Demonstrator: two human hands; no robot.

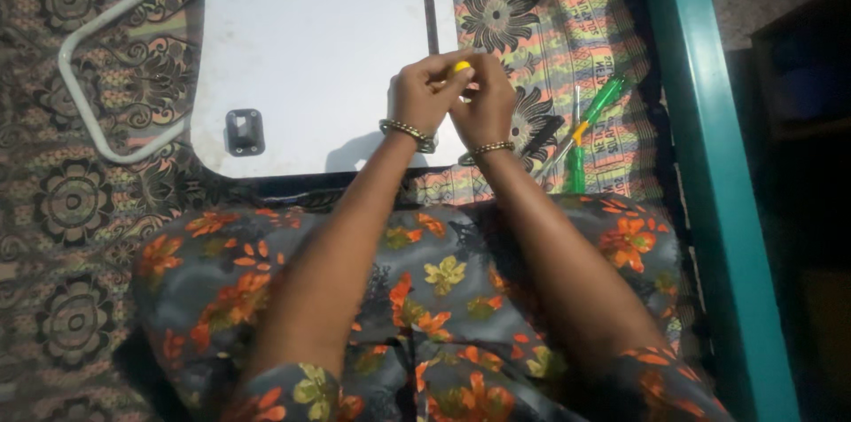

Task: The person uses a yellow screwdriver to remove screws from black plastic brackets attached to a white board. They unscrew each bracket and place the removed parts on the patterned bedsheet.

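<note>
Both hands meet over the near edge of the white board: the left hand and right hand are curled shut together around a small yellow-tipped tool, though which fingers carry it I cannot tell. One black bracket already sits on the board, while the bent white tube lies loose on the patterned cloth, apart from it. The green-handled screwdrivers rest untouched just right of the hands, so fitting looks barely begun.
</note>
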